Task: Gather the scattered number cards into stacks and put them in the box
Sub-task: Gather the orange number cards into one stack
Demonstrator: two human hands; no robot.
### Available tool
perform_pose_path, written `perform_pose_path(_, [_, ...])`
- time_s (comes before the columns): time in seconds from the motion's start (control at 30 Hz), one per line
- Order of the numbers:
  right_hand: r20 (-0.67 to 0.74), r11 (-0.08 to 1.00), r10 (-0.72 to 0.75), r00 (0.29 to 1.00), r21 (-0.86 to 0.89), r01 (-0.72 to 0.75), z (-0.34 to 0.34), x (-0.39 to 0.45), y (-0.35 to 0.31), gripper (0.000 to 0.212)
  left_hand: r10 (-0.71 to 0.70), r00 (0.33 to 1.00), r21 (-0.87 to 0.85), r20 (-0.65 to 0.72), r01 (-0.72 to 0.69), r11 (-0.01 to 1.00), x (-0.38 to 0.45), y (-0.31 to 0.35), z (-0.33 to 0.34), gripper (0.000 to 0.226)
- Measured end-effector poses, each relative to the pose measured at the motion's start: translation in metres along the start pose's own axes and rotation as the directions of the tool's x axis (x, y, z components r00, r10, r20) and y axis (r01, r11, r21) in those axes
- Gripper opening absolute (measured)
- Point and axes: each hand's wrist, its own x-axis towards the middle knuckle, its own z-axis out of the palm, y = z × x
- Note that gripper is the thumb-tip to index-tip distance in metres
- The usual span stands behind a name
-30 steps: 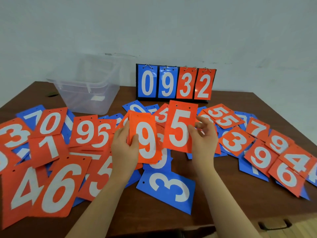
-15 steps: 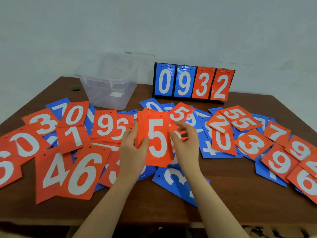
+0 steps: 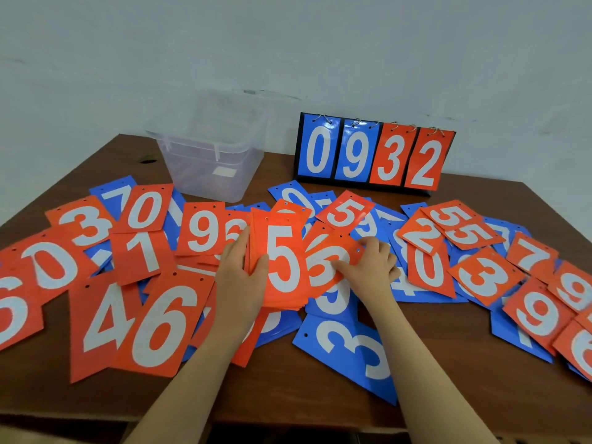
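Orange and blue number cards lie scattered across the brown table [image 3: 432, 373]. My left hand [image 3: 238, 277] grips a stack of orange cards [image 3: 283, 264] with a 5 on top, held upright just above the table. My right hand [image 3: 371, 267] presses down on an orange card [image 3: 326, 257] lying to the right of the stack, fingers curled over its edge. A clear plastic box [image 3: 211, 168] stands empty at the back left. A blue 3 card [image 3: 349, 350] lies in front of my hands.
A flip scoreboard [image 3: 374, 153] reading 0932 stands at the back against the wall. Orange cards 4 and 6 [image 3: 137, 322] lie at the front left, and more overlapping cards [image 3: 487, 274] crowd the right side up to the table edge.
The orange 5 card went from my right hand onto the stack in my left hand. My right hand then moved down and right onto an orange card on the table.
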Motion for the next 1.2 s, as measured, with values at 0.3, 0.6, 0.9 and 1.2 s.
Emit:
perform_pose_path(0.3, [-0.317,0.692,-0.021,0.948,0.680,0.243,-0.036,-0.039,-0.015,0.039,0.073,0.994,0.060,-0.077,-0.068,0.996,-0.012,0.005,-0.015,0.052])
perform_pose_path(0.6, [-0.181,0.521,-0.134,0.974,0.824,0.225,-0.040,-0.088,-0.040,0.029,0.150,0.988,-0.036,0.041,-0.149,0.988,-0.023,0.012,-0.033,0.051])
perform_pose_path(0.9, [-0.151,0.700,-0.230,0.961,0.661,0.271,-0.005,-0.083,-0.056,0.027,0.124,0.987,-0.038,0.100,-0.121,0.992,-0.032,0.013,-0.036,0.059])
perform_pose_path(1.2, [-0.077,0.995,-0.035,0.996,0.093,0.043,0.019,-0.021,-0.018,0.059,-0.048,0.999,0.042,-0.005,0.049,0.998,-0.001,-0.002,-0.032,0.056])
